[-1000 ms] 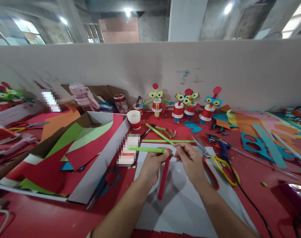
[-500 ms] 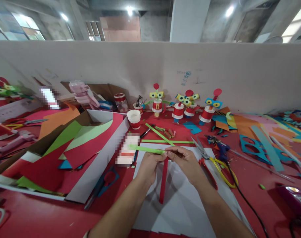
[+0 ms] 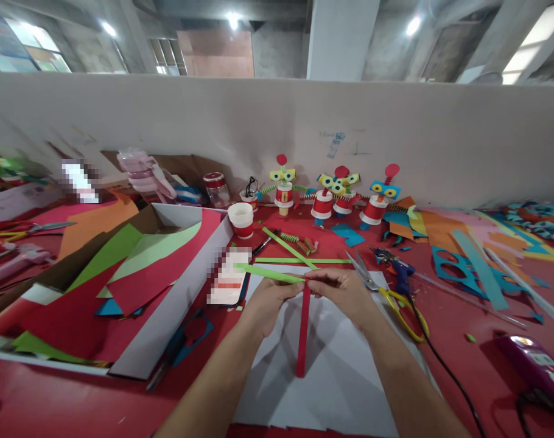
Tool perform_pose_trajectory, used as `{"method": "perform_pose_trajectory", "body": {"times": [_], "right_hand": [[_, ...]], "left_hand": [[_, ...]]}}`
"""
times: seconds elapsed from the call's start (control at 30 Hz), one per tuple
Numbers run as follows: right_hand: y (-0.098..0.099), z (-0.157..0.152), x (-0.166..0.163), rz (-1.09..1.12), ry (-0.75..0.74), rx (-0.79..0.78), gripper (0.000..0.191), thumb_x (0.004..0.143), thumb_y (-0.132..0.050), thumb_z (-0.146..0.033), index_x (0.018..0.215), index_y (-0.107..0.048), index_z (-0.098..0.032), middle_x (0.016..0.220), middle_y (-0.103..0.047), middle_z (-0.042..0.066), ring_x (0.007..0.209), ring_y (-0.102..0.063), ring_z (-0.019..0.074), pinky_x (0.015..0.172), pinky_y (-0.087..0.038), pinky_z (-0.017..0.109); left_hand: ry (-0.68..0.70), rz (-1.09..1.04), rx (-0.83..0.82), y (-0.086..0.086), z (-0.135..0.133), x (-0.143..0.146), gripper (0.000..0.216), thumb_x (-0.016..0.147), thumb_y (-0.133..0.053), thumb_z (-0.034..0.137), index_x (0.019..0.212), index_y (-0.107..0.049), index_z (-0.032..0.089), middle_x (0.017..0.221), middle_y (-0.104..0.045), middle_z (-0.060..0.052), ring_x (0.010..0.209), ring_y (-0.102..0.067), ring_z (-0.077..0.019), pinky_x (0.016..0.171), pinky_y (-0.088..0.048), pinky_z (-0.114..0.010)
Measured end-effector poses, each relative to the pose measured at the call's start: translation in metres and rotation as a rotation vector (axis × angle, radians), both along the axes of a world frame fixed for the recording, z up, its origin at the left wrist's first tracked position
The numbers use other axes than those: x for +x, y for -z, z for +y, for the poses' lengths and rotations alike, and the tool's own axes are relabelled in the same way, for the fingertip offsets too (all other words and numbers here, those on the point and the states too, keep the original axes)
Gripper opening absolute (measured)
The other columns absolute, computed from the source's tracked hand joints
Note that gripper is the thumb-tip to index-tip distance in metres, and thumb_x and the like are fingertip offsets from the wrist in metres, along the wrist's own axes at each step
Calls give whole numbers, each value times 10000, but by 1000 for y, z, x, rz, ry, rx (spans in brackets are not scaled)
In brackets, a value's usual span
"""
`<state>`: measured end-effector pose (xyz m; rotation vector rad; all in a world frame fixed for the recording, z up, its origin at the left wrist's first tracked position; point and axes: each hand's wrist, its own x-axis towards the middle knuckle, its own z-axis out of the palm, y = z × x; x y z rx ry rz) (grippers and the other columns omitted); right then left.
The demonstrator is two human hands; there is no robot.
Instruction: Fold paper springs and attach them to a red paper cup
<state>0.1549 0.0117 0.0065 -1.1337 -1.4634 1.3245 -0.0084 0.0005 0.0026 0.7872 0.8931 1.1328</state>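
Observation:
My left hand (image 3: 273,298) is closed on a green paper strip (image 3: 270,273), which sticks out to the left from its fingertips. A red paper strip (image 3: 303,334) hangs down toward me from where the fingertips of both hands meet, and the two strips join at a corner there. My right hand (image 3: 338,291) pinches that joint, with its fingers over the red strip's upper end. Both hands are above a white sheet (image 3: 320,389). Beyond them two loose green strips (image 3: 304,261) lie crossed. Scissors with yellow and red handles (image 3: 386,295) lie beside my right hand.
An open box (image 3: 167,316) of coloured paper stands at left, with a phone (image 3: 231,283) beside it. Paper-cup figures (image 3: 284,194) and a white cup (image 3: 241,220) stand toward the wall. At right are a glue gun (image 3: 402,277), its cable and paper scraps (image 3: 459,271).
The view has shifted slightly, so the surroundings sit further left. Both hands still hold the strips at the joint, and the strips have tilted a little.

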Motion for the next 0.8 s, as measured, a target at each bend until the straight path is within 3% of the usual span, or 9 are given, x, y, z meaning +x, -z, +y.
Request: {"method": "perform_pose_trajectory", "body": {"times": [0.23,0.3,0.4,0.53,0.67,0.8], "right_hand": [[5,-3,-5,88,80,-69,241,678,-737,-290,895,-730,-185,653,-621,-35,570,-523,86,544,-418,222],[3,-2,-6,183,101,-134,278,660,-750,-292,913,-729,-178,612,-601,-46,544,-509,75,530,-406,212],[1,0,-5,390,166,-234,235,623,-781,-307,801,-728,-162,594,-618,-36,540,-526,67,538,-420,203],[-1,2,-7,631,260,-323,235,551,-833,-273,699,-678,-176,613,-650,-33,587,-599,82,586,-481,199],[2,-2,-14,661,203,-325,219,590,-815,-275,700,-649,-183,669,-692,-18,650,-655,105,662,-520,220],[5,-7,-20,626,119,-323,176,653,-777,-283,726,-647,-189,715,-708,-16,688,-673,110,714,-520,238]], "left_hand": [[25,147,30,-2,0,-1,191,593,-805,280,700,-706,158,710,-681,-38,687,-568,-152,659,-388,-273],[32,104,-3,-1,2,-3,228,617,-798,346,680,-689,155,688,-675,-41,676,-573,-145,657,-397,-262],[33,-13,-56,0,5,-7,318,664,-754,449,799,-698,166,682,-677,-45,656,-586,-142,648,-417,-258],[42,37,-31,0,5,-8,343,592,-821,304,892,-714,175,738,-697,-40,695,-599,-135,672,-424,-242],[13,72,62,-2,1,1,283,592,-823,266,845,-733,175,884,-714,-59,835,-612,-167,775,-438,-263],[-68,85,150,0,-2,8,177,675,-767,305,790,-742,173,799,-707,-44,804,-602,-169,812,-441,-288]]}}
